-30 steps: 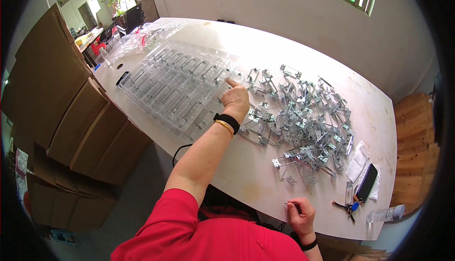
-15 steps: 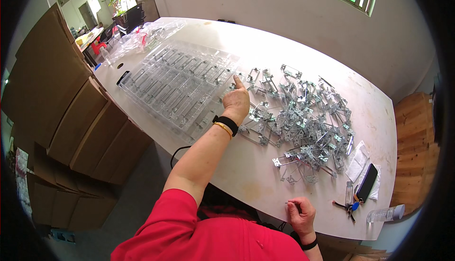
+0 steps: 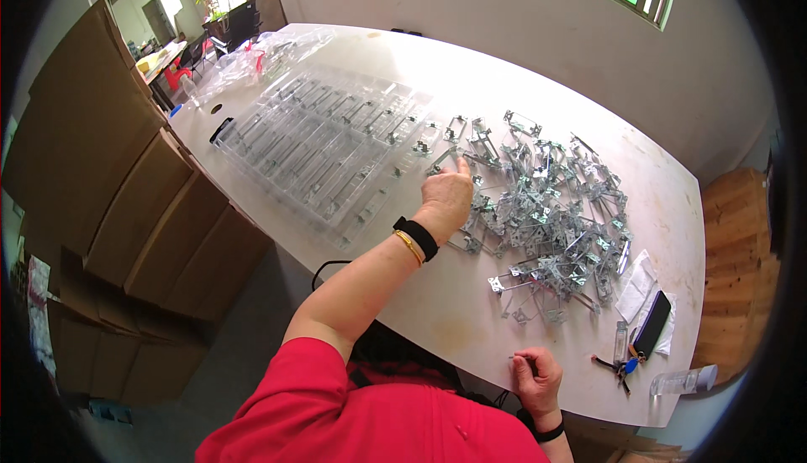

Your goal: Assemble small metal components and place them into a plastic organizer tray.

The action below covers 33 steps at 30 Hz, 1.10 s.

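My left hand reaches over the table to the left edge of a heap of metal brackets. Its index finger is stretched out and its thumb stands apart, right by a loose bracket; whether they touch it is hard to see. Just left lies a clear plastic compartment box, with slim metal brackets in its rows. At the table's near edge rests my right hand, closed in a pinch. A tiny tip pokes out from its fingers, too small to name.
On the right lie a black phone, white paper packets, keys with a blue tag and a clear bottle. Clear plastic bags cover the far left corner. Cardboard boxes are stacked left of the table.
My left hand has moved right and slightly nearer, from the box's right edge to the loose brackets. My right hand has stayed in place, still pinched. The view has shifted slightly.
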Each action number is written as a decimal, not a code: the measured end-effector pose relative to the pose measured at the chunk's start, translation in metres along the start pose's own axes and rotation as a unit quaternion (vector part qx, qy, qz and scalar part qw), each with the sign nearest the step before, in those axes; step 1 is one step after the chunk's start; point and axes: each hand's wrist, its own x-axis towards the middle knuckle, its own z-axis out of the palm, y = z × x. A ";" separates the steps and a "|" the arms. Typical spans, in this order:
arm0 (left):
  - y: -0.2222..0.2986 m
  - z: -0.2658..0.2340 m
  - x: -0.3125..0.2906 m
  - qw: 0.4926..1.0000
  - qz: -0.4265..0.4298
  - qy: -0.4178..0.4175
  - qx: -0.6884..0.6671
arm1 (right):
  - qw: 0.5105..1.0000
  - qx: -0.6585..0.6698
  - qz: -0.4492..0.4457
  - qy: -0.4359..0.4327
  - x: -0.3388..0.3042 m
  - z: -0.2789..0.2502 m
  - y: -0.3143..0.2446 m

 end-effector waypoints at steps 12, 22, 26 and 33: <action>-0.018 0.012 0.019 0.999 -0.040 0.014 0.015 | 1.000 -0.009 -0.013 0.000 0.001 0.000 0.000; -0.027 0.001 0.017 0.996 -0.084 0.022 -0.013 | 1.000 -0.008 -0.012 0.003 0.001 0.000 -0.001; -0.027 0.002 0.020 0.996 -0.092 0.020 -0.008 | 1.000 -0.009 -0.009 0.004 0.001 0.001 -0.001; -0.030 0.004 0.022 0.996 -0.093 0.015 0.000 | 1.000 -0.014 -0.026 0.007 0.002 0.001 -0.002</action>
